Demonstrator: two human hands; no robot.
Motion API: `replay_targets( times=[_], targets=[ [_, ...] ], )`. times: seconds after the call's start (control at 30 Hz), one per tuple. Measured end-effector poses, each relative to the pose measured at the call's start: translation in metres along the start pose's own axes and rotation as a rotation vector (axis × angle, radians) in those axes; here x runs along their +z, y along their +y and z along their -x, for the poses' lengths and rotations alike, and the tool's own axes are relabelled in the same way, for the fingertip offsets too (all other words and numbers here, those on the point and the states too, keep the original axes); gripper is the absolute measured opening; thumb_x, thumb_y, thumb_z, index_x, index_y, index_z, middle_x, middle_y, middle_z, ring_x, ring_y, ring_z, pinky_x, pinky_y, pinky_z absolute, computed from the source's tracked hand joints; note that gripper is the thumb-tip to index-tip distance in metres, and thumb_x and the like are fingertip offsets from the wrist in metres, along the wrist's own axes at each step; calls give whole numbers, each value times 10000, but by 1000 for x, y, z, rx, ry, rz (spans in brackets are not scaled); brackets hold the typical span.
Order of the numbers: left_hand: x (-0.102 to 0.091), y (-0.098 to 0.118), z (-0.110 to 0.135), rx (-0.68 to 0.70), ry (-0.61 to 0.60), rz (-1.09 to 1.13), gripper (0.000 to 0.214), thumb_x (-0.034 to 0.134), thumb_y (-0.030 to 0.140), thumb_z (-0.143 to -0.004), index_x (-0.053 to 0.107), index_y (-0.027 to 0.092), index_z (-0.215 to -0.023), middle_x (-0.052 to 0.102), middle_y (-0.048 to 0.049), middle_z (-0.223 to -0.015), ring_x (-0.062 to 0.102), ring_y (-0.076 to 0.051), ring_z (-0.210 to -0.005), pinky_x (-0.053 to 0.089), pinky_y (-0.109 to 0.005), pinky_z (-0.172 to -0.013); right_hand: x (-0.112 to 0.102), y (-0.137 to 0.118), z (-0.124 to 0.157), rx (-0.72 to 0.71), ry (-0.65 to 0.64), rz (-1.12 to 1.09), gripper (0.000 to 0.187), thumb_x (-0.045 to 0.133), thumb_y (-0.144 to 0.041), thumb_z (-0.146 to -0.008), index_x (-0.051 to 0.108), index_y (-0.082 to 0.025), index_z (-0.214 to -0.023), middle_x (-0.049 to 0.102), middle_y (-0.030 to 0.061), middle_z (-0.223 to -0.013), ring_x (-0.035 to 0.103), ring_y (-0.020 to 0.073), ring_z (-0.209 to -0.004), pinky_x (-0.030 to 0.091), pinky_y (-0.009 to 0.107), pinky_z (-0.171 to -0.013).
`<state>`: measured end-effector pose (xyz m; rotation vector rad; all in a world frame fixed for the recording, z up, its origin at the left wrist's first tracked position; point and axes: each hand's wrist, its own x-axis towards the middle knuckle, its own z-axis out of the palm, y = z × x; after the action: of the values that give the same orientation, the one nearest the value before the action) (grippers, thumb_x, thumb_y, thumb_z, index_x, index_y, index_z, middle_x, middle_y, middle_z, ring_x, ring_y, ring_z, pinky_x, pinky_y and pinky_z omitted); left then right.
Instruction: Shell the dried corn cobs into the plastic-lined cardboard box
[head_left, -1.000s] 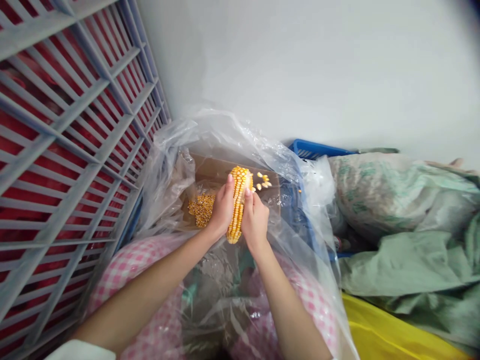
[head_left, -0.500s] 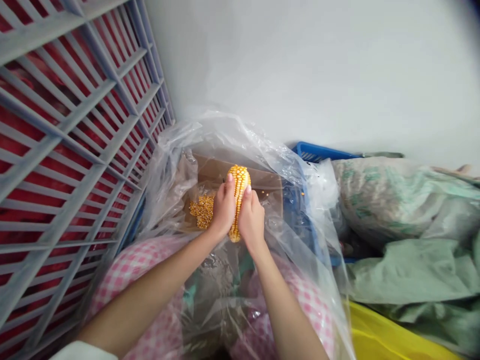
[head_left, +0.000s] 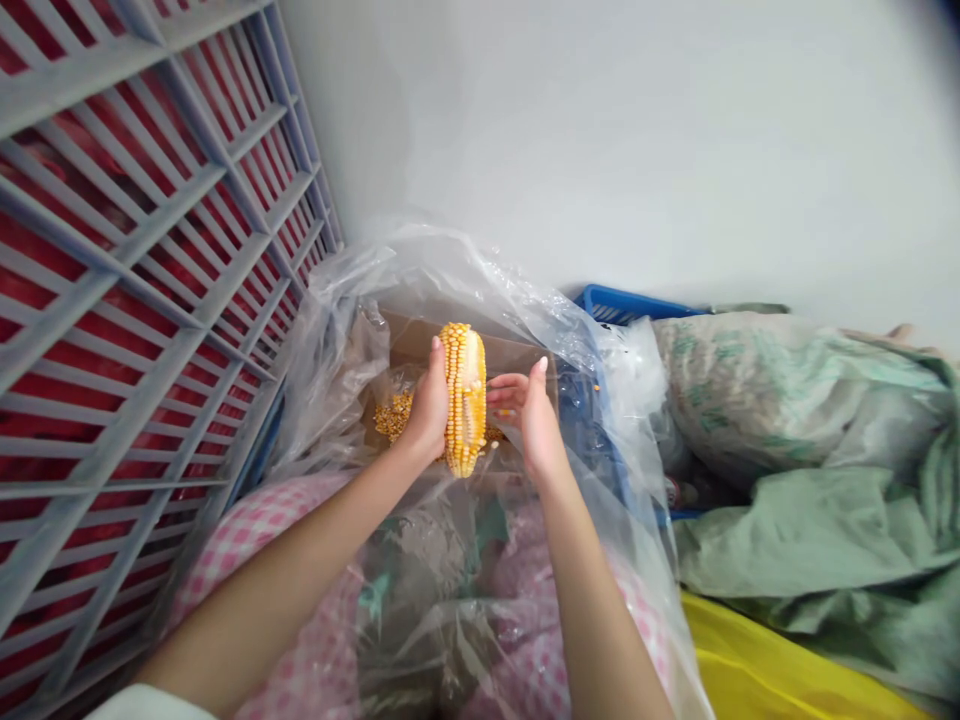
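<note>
A yellow corn cob (head_left: 463,398), partly stripped along one pale strip, stands upright over a cardboard box (head_left: 420,340) lined with clear plastic. My left hand (head_left: 427,410) grips the cob from its left side. My right hand (head_left: 534,418) is just to the right of the cob, off it, with fingers spread and nothing in it. A heap of loose kernels (head_left: 394,413) lies in the box behind my left hand.
A grey slatted crate wall (head_left: 135,270) with red contents rises on the left. A blue basket (head_left: 622,305) and green woven sacks (head_left: 795,430) lie to the right, a yellow bag (head_left: 765,660) at lower right. Clear plastic sheeting (head_left: 480,590) covers my pink checked lap.
My right hand has let go of the cob and opened, moving right. The cob, held by the left hand, has turned to show a stripped strip. Kernels flying a second ago have dropped.
</note>
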<state>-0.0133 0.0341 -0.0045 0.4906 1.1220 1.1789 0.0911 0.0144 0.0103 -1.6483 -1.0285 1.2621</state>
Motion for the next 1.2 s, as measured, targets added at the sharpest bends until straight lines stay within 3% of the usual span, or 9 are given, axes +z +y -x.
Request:
replay_targets(
  times=[0.1, 0.2, 0.3, 0.47, 0.73, 1.03, 1.2],
  targets=[
    [0, 5, -1, -7, 75, 1, 595, 382, 680, -713, 608, 177, -935, 666, -61, -826, 626, -185, -781, 481, -271, -665, -1, -4, 4, -135, 116, 98, 608, 198, -659, -789, 571, -206, -945, 637, 63, -896, 573, 196, -881, 388, 312, -788],
    [4, 3, 2, 108, 62, -39, 548, 425, 636, -726, 611, 162, -928, 661, -65, -866, 617, -179, -816, 471, -261, -703, 10, -1, 13, -177, 72, 204, 563, 303, -646, -777, 470, -237, -1126, 623, 63, -993, 577, 199, -891, 387, 309, -782],
    [6, -2, 6, 141, 21, -44, 552, 414, 623, -740, 614, 140, -920, 657, -77, -869, 611, -178, -820, 465, -264, -724, 23, 4, 17, -132, 34, 334, 527, 361, -661, -744, 495, -224, -1006, 637, 61, -849, 592, 214, -767, 397, 298, -675],
    [3, -4, 7, 134, 75, -83, 550, 395, 627, -747, 616, 148, -902, 654, -81, -872, 606, -175, -814, 458, -269, -736, 31, 9, 14, -155, 64, 377, 439, 252, -604, -816, 463, -220, -782, 610, 38, -728, 576, 192, -698, 384, 268, -629],
    [3, -7, 4, 147, 81, -103, 524, 398, 639, -736, 594, 156, -790, 629, -54, -735, 589, -158, -684, 452, -252, -619, 30, 8, 17, -192, 106, 471, 467, 170, -541, -860, 488, -209, -780, 606, 59, -727, 555, 194, -677, 350, 267, -608],
    [5, -3, 7, 97, 32, -46, 517, 418, 615, -744, 601, 149, -874, 664, -70, -881, 612, -170, -831, 464, -252, -732, 27, 9, 16, -233, 148, 526, 506, 153, -545, -862, 514, -202, -772, 595, 72, -676, 531, 203, -618, 318, 275, -561],
    [5, 0, 7, -12, 15, 28, 535, 418, 638, -728, 600, 158, -881, 667, -83, -865, 628, -185, -802, 484, -276, -693, 19, 6, 14, -191, 58, 385, 553, 165, -577, -847, 571, -203, -822, 643, 83, -808, 573, 216, -756, 372, 298, -649]
  ],
)
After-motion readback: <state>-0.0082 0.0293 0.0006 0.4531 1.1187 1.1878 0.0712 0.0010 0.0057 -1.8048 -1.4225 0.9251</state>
